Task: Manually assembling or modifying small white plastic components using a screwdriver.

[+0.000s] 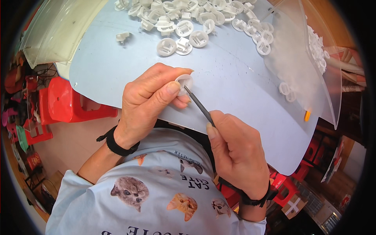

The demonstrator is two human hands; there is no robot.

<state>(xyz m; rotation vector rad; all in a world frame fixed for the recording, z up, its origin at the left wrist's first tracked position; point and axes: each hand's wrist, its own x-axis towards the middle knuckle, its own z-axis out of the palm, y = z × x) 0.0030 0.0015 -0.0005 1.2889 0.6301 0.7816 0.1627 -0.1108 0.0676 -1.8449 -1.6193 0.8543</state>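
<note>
Two bare hands meet above a pale blue tabletop (235, 86), joined by a slim dark grey rod-shaped tool (200, 107) and a small white round plastic piece (184, 80). The tool's long axis runs diagonally, from the right hand (239, 147) up and leftward, its thin metal tip pointing away from the person's body and lying over the face of the white piece; whether the tip presses into it cannot be told. The white piece, held near the table's front edge, shows its round face at a slant, tilted up toward the viewer. The left hand (149, 90) comes from the lower left, its thumb and forefinger clamped on the piece's left side, the other fingers curled beneath. The right hand reaches in from the lower right with its back upward, thumb and fingers closed together around the tool's near end. Each wrist wears a black band (116, 143). Beyond the hands lies a heap of similar white plastic pieces (184, 27), with one single piece (123, 37) apart to its left. A translucent plastic sheet (291, 62) stands at the right.
</note>
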